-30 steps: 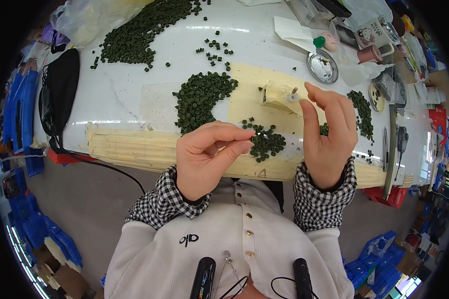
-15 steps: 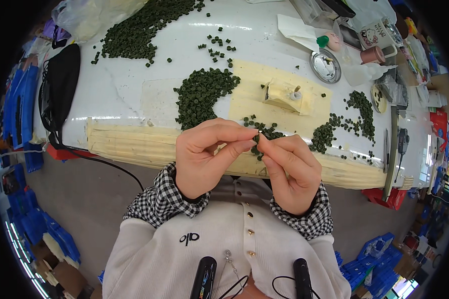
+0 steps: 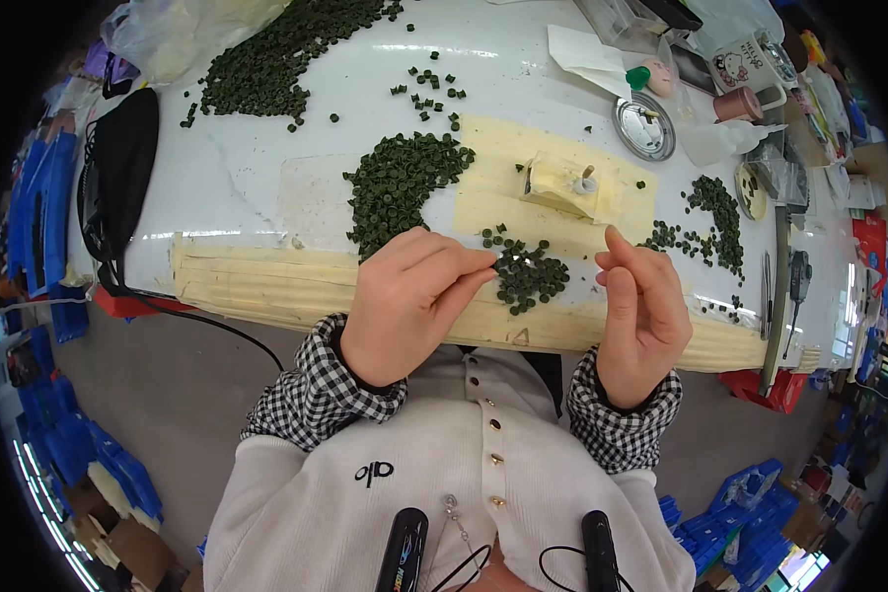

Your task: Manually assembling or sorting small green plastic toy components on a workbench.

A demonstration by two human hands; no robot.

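Note:
My left hand (image 3: 405, 301) hovers over the table's front edge, thumb and forefinger pinched together. What they hold, if anything, is too small to make out. Beyond its fingertips lies a small heap of dark green, spool-shaped pieces (image 3: 531, 281). To the right of that heap is my right hand (image 3: 641, 311), thumb and bent forefinger a little apart, with no piece clearly visible between them. A larger heap of the same green pieces (image 3: 395, 192) lies beyond my left hand. Several more pieces (image 3: 673, 237) are scattered past my right hand.
A tape-covered block with an upright peg (image 3: 567, 192) sits on a yellow taped patch (image 3: 483, 148). At the right are a round metal lid (image 3: 644, 128), a pink cup (image 3: 738, 106) and tweezers (image 3: 767, 286). A black bag (image 3: 123, 163) hangs at the left. Yellow tape (image 3: 266, 286) covers the front edge.
My hands have come apart from their meeting point. The right hand has moved right and its fingers have loosened; the left has drawn slightly left, still pinched.

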